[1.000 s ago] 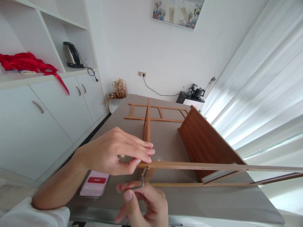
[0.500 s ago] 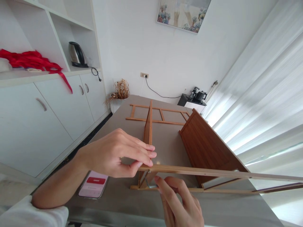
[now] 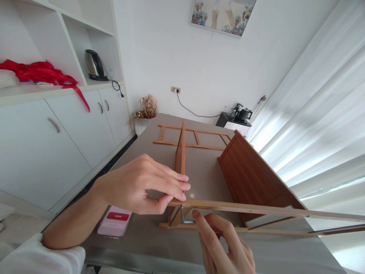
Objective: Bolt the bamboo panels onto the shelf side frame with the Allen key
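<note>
My left hand (image 3: pixel 145 184) is closed over the corner where an upright wooden board (image 3: pixel 179 154) meets the near ladder-like wooden frame (image 3: pixel 234 207), thumb and fingers pinching the wood. My right hand (image 3: pixel 225 241) pinches the long arm of an L-shaped hex key (image 3: pixel 186 220) between thumb and fingers. The key's short arm points up to a bolt spot under the frame's top rail, just right of the left fingertips. Farther right, a larger brown panel (image 3: pixel 256 179) stands on edge against the same frame.
A second ladder-like frame (image 3: pixel 196 137) lies flat across the far part of the grey table (image 3: pixel 205 167). A phone with a lit screen (image 3: pixel 114 221) lies by my left forearm. White cabinets (image 3: pixel 71 133) stand left, a curtain (image 3: pixel 313 125) hangs right, and a potted dried plant (image 3: pixel 146 110) is behind.
The hex key has swung slightly, its long arm now pointing more to the right, and my right hand has shifted right with it. My left hand keeps its grip on the corner.
</note>
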The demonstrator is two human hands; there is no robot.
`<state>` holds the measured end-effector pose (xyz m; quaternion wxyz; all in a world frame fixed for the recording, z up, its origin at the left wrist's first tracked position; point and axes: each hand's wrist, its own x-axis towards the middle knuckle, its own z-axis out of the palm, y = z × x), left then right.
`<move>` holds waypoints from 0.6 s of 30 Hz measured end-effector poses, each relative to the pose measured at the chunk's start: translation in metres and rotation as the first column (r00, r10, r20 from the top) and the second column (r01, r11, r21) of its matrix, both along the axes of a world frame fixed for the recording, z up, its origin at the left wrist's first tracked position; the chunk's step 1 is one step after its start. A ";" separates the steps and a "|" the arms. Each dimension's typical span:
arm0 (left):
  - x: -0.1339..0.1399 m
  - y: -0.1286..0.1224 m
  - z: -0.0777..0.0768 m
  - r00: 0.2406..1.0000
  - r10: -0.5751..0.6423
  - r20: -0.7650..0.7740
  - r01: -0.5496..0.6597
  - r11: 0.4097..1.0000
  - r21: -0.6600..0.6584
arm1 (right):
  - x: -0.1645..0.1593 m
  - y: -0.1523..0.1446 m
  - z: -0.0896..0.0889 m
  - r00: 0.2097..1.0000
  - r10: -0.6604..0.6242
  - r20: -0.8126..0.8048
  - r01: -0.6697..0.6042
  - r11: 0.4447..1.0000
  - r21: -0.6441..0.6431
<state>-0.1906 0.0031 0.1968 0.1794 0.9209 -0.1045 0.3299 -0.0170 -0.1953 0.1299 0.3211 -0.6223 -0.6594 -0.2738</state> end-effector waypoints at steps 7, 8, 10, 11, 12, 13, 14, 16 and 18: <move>-0.001 0.000 -0.001 1.000 0.008 -0.009 -0.008 1.000 -0.005 | 0.003 -0.003 0.003 0.998 0.023 0.050 -0.022 1.000 -0.014; -0.001 0.000 -0.002 1.000 0.009 -0.009 -0.009 1.000 -0.007 | 0.004 -0.002 0.003 0.998 0.033 0.049 -0.033 0.999 -0.008; -0.001 0.000 -0.001 1.000 0.008 -0.003 -0.008 1.000 -0.010 | 0.004 0.002 0.002 0.996 0.088 0.035 -0.088 0.996 0.007; -0.001 -0.001 -0.001 1.000 0.007 0.002 -0.007 1.000 -0.011 | 0.003 0.005 0.000 0.992 0.126 0.019 -0.126 0.992 0.006; -0.001 -0.001 0.000 1.000 0.006 0.004 -0.006 1.000 -0.010 | 0.002 0.008 -0.002 0.986 0.169 -0.008 -0.169 0.986 0.015; -0.001 -0.001 0.000 1.000 0.004 0.004 -0.004 1.000 -0.009 | 0.000 0.011 -0.005 0.976 0.212 -0.046 -0.211 0.977 0.024; -0.001 -0.001 0.001 1.000 0.003 0.001 -0.003 1.000 -0.008 | -0.002 0.014 -0.009 0.965 0.246 -0.095 -0.244 0.969 0.034; -0.001 0.000 0.001 1.000 0.003 -0.005 -0.003 1.000 -0.005 | -0.010 0.017 -0.016 0.928 0.306 -0.214 -0.299 0.952 0.068; -0.001 0.000 0.001 1.000 0.005 -0.008 -0.005 1.000 -0.004 | -0.019 0.020 -0.021 0.881 0.316 -0.353 -0.323 0.945 0.039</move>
